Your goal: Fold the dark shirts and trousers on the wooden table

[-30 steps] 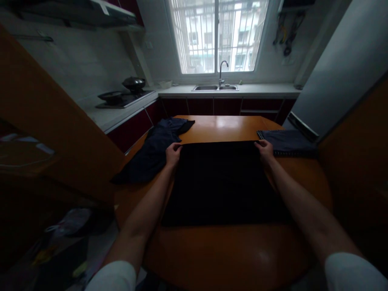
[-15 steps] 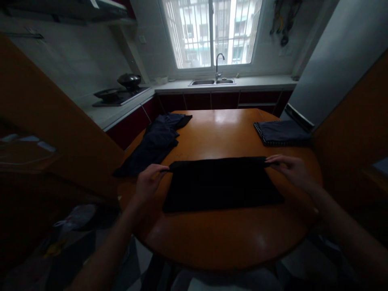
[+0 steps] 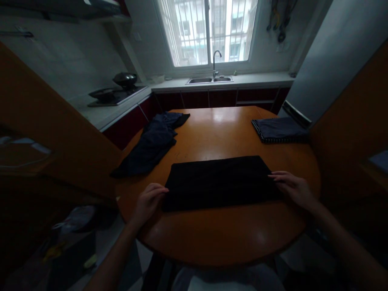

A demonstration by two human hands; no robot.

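Note:
A black folded garment (image 3: 218, 182) lies as a wide, flat rectangle on the wooden table (image 3: 218, 238); its exact kind cannot be made out in the dark cloth. My left hand (image 3: 150, 200) pinches its left side between thumb and fingers. On the opposite side, my right hand (image 3: 292, 186) is closed on the right edge, fingertips over the cloth.
Dark blue crumpled clothes (image 3: 151, 141) lie along the table's left side. Folded dark clothes (image 3: 279, 130) are stacked at the far right. Beyond the table are a sink (image 3: 209, 80), a stove (image 3: 121, 96) and, to the right, a fridge (image 3: 327, 60).
Both hands have moved down toward me along the garment's sides. The far edge they held up now lies flat on the table.

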